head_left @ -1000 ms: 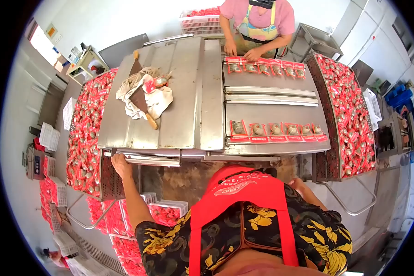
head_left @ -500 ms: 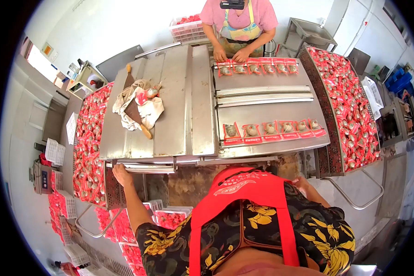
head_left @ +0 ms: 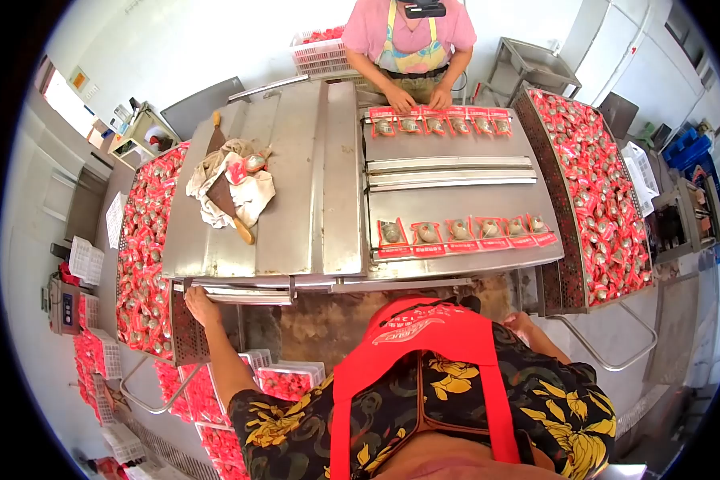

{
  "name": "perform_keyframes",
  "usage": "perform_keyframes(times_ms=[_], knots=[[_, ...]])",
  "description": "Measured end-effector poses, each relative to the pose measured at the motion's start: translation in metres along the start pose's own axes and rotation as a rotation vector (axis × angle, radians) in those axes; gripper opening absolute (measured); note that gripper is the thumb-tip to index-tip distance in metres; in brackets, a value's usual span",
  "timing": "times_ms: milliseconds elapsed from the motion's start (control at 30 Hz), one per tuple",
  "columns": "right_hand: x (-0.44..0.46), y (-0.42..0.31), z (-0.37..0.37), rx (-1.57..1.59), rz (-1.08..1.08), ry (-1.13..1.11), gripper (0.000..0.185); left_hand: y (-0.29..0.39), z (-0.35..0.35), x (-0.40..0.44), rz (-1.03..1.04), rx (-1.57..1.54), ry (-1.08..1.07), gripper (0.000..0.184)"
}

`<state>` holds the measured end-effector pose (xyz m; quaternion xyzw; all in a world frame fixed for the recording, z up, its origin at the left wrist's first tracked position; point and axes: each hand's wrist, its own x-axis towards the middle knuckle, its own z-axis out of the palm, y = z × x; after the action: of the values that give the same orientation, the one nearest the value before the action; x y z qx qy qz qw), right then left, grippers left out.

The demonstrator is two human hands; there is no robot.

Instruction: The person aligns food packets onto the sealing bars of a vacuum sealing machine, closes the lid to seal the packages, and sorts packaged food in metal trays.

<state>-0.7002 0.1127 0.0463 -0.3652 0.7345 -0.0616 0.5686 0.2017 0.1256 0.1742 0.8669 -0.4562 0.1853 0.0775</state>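
My left hand (head_left: 202,306) is closed on the left end of a metal bar (head_left: 244,296) along the near side of the steel machine (head_left: 296,184). Low at my right side, my right hand (head_left: 522,326) is loosely curled beside my red apron (head_left: 424,340); what it holds, if anything, is hidden. On the machine's right half, red-edged clear packets with round, greyish contents form a near row (head_left: 460,230) and a far row (head_left: 434,126). Across the machine, another person's hands (head_left: 420,98) touch the far row. Between the rows lie metal sealing bars (head_left: 452,172).
A cloth (head_left: 252,196) and a wooden-handled tool (head_left: 220,188) lie on the machine's left half. Trays of red packets flank it on the left (head_left: 148,256) and right (head_left: 592,184). White baskets (head_left: 292,376) stand low at left; a metal tube frame (head_left: 616,364) juts out at right.
The whole scene has shifted slightly left in view. The other person's hands have moved right along the far row. My left hand stays at the bar's end; my right hand remains low beside me.
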Motion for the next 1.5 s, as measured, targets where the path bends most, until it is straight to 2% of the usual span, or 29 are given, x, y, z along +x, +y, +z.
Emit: perform_keyframes(times_ms=[100, 133, 167, 267, 333, 367, 400, 467, 533, 1067, 1267, 1400, 1500], knots=[[0.005, 0.010, -0.001, 0.020, -0.013, -0.002, 0.004, 0.003, -0.005, -0.001, 0.005, -0.003, -0.001, 0.020], [0.006, 0.011, -0.001, 0.062, -0.003, -0.011, 0.005, 0.005, -0.005, -0.002, 0.106, -0.043, 0.168, 0.012], [0.016, 0.021, -0.003, 0.065, -0.002, -0.008, 0.005, 0.006, -0.005, -0.002, 0.109, -0.045, 0.168, 0.012], [0.029, 0.038, -0.005, 0.379, 0.145, -0.109, 0.009, 0.004, -0.002, -0.001, 0.103, -0.050, 0.191, 0.014], [0.000, 0.015, 0.007, 0.148, 0.065, -0.003, 0.010, 0.001, 0.000, -0.002, 0.106, -0.049, 0.175, 0.014], [0.010, 0.025, 0.006, 0.153, 0.066, -0.004, 0.010, 0.001, -0.001, -0.001, 0.105, -0.049, 0.159, 0.015], [0.035, 0.050, 0.002, 0.415, 0.200, -0.038, 0.008, 0.002, -0.003, -0.001, 0.111, -0.047, 0.160, 0.015], [0.039, 0.058, 0.005, 0.684, 0.336, -0.073, 0.006, 0.007, -0.010, -0.002, 0.092, -0.044, 0.124, 0.015], [0.010, 0.035, 0.012, 0.034, 0.038, -0.006, 0.004, 0.009, -0.011, -0.001, 0.080, -0.041, 0.109, 0.015], [0.007, 0.042, 0.023, 0.062, 0.012, 0.022, 0.006, 0.013, -0.015, -0.002, 0.042, -0.021, 0.067, 0.009], [0.017, 0.047, 0.023, 0.140, 0.076, 0.026, 0.009, 0.009, -0.011, -0.001, 0.039, -0.019, 0.064, 0.010], [0.005, 0.033, 0.024, 0.052, 0.082, 0.022, 0.005, 0.012, -0.015, -0.003, 0.079, -0.015, 0.114, 0.009], [0.010, 0.037, 0.024, 0.047, 0.077, 0.033, 0.004, 0.019, -0.024, -0.003, 0.046, -0.033, 0.076, 0.011]])
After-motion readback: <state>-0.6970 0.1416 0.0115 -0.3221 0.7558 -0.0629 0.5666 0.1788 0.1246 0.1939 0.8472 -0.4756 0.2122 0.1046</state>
